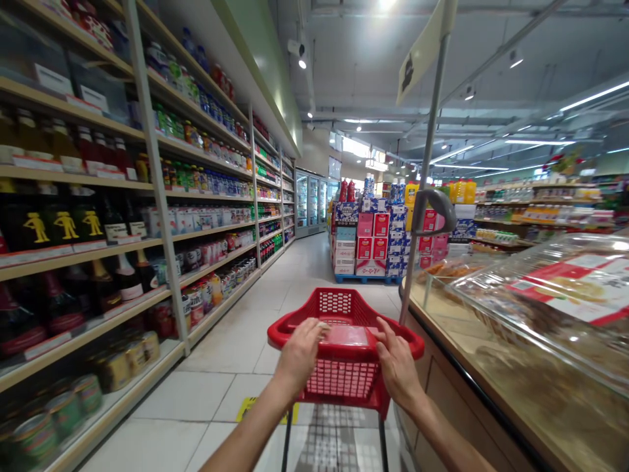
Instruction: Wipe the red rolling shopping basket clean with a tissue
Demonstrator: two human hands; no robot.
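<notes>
A red plastic shopping cart (341, 380) stands in front of me, its mesh basket on dark legs. My left hand (301, 351) is bent over the left part of the cart's handle, fingers curled onto it. On the right part of the same handle lies my right hand (397, 359), its fingers partly stretched and spread apart. Between the hands, a pinkish clear panel (346, 336) is set into the handle. No goods can be made out inside the basket.
Shelves of bottles and cans (211, 229) line the left side. Close on the right is a counter (442, 347) with clear plastic food packs (555, 288) and a metal pole (427, 144). Stacked drink cartons (371, 239) stand ahead on a blue pallet (366, 278). White floor tiles (236, 341) run between.
</notes>
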